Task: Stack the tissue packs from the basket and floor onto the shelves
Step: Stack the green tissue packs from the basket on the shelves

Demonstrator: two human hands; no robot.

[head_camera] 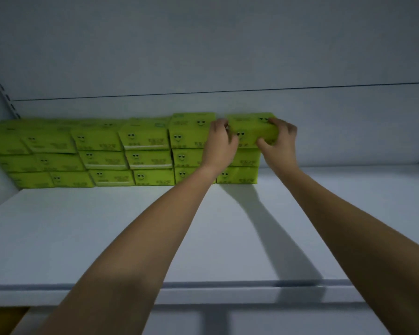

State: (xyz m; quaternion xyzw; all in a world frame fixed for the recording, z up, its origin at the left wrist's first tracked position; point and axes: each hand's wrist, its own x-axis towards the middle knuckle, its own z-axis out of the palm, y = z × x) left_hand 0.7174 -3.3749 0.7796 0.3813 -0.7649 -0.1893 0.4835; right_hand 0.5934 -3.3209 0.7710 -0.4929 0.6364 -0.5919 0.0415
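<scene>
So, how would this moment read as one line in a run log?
step: stacking | tissue pack: atop rightmost stack | left hand: grips its left end | right hand: grips its right end

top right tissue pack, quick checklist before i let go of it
1. Both ends held: left grip and right grip hold the top pack - ok.
2. Placement: above the two packs below - ok.
3. Fully seated: lower edge partly hidden by the hands - cannot tell.
4. Height matches the neighbouring top pack - ok.
5. Flush with that neighbour: a gap shows - not ok.
6. Bare shelf to the right for later packs - ok.
</scene>
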